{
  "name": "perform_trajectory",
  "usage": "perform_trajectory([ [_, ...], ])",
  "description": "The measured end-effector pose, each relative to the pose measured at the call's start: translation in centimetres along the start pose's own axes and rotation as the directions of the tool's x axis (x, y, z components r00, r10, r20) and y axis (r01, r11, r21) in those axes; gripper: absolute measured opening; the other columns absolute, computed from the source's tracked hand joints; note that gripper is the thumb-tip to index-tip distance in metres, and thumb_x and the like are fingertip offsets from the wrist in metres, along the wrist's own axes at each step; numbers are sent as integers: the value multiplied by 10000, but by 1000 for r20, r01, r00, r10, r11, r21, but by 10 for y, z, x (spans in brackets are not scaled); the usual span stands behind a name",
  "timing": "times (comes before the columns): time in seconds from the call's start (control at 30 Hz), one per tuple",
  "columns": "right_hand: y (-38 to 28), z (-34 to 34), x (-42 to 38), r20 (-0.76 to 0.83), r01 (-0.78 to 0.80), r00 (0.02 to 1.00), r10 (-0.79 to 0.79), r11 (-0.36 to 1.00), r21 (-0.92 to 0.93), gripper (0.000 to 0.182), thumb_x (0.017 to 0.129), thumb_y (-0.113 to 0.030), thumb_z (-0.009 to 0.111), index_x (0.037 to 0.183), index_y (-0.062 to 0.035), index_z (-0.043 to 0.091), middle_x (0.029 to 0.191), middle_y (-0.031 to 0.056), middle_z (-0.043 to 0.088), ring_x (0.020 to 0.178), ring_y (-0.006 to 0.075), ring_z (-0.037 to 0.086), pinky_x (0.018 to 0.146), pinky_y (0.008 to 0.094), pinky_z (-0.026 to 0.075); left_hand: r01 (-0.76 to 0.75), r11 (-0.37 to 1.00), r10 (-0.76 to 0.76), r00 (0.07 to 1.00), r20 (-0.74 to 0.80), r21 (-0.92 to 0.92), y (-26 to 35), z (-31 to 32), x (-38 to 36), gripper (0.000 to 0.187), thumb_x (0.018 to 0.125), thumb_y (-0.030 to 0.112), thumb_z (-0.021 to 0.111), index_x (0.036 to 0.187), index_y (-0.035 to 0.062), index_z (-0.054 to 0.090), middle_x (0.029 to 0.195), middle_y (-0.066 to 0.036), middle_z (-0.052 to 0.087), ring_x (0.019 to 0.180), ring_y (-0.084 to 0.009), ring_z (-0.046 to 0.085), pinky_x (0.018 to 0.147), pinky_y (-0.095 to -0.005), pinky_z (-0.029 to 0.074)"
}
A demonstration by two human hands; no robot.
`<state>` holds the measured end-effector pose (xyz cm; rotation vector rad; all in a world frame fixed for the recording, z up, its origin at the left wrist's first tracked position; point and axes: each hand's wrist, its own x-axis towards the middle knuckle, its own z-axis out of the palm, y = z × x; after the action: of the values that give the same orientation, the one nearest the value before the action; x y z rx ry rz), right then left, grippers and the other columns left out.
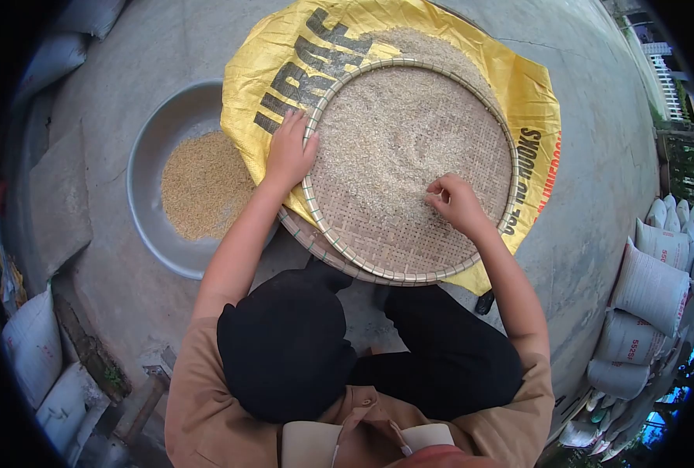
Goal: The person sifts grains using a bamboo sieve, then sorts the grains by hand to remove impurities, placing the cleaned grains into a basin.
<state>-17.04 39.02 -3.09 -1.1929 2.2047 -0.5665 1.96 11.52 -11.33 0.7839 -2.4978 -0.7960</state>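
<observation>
A round woven winnowing basket [446, 248] with a bound rim lies before me, and pale husked grain [378, 140] is spread over much of it. My left hand [288, 152] rests against the basket's left rim, fingers stretched out and thumb at the edge. Over the lower right of the grain is my right hand [458, 204], its thumb and fingers pinched together. Whatever is between those fingertips is too small to make out. A second woven basket [306, 234] shows partly from underneath the first.
Beneath the baskets spreads a yellow printed sack [249, 101], with more pale grain [433, 45] at its far side. A metal basin [146, 168] to the left holds golden grain [203, 183]. Filled white sacks stand at left [33, 343] and right [651, 285]. The floor is concrete.
</observation>
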Motion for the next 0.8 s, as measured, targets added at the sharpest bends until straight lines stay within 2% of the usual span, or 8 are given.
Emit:
perform_trajectory([
  [0.2, 7, 13, -3, 53, 138, 989, -137, 990, -20, 164, 733, -126, 707, 857, -59, 623, 818, 90, 569, 767, 248, 582, 688, 354, 478, 11, 1000, -11, 1000, 6, -2, 1, -1, 1, 416, 884, 262, 506, 1164, -44, 536, 1307, -206, 472, 1292, -367, 353, 1035, -442, 306],
  [0.33, 0, 20, -2, 113, 48, 992, -52, 998, 45, 146, 738, -138, 702, 844, -67, 630, 809, 82, 573, 777, 246, 587, 691, 348, 482, 15, 1000, -15, 1000, 14, 11, 1, 0, 0, 421, 881, 269, 512, 1167, -41, 533, 1306, -206, 471, 1295, -366, 351, 1037, -443, 305],
  [0.4, -5, 22, 0, 148, -49, 988, 52, 998, -25, 124, 752, -154, 691, 832, -76, 637, 801, 73, 577, 789, 243, 593, 696, 349, 485, 1, 1000, -1, 1000, 10, 14, 0, 0, 1, 431, 876, 275, 522, 1171, -39, 529, 1306, -205, 471, 1296, -365, 349, 1039, -443, 303],
  [0.53, -11, 23, 2, 151, -26, 988, 37, 997, -70, 103, 765, -166, 677, 819, -84, 642, 809, 68, 582, 797, 244, 595, 697, 352, 483, 17, 1000, -17, 1000, 10, 19, 0, 0, 1, 438, 867, 275, 533, 1174, -38, 526, 1305, -204, 472, 1296, -366, 349, 1041, -443, 301],
  [0.63, -10, 19, 3, 168, 61, 985, -45, 994, -93, 97, 772, -156, 664, 809, -76, 623, 816, 80, 578, 801, 260, 591, 701, 362, 481, 12, 1000, -12, 1000, 8, 21, 1, -1, 0, 443, 861, 273, 539, 1176, -38, 526, 1307, -204, 470, 1297, -363, 349, 1042, -445, 301],
  [0.7, -16, 10, 5, 131, 57, 991, -40, 990, -129, 92, 782, -139, 645, 810, -67, 596, 822, 87, 569, 803, 277, 585, 704, 372, 477, 26, 1000, -26, 999, 18, 10, 3, -2, 0, 450, 857, 274, 542, 1180, -38, 525, 1314, -202, 465, 1299, -358, 347, 1042, -444, 303],
  [0.73, -20, 6, 8, 132, 62, 990, -45, 990, -127, 92, 782, -139, 645, 810, -67, 596, 822, 87, 569, 803, 277, 585, 704, 372, 477, 43, 999, -43, 999, 26, 21, 4, -3, 1, 443, 853, 263, 562, 1173, -42, 528, 1334, -184, 459, 1311, -344, 339, 1058, -414, 295],
  [0.8, -29, -4, 14, 141, 95, 987, -71, 981, -172, 92, 791, -131, 627, 829, -63, 578, 843, 94, 567, 809, 291, 581, 708, 382, 476, 45, 999, -46, 999, 23, 20, 3, -3, 0, 443, 852, 261, 563, 1173, -42, 528, 1334, -183, 460, 1311, -344, 339, 1057, -415, 296],
])
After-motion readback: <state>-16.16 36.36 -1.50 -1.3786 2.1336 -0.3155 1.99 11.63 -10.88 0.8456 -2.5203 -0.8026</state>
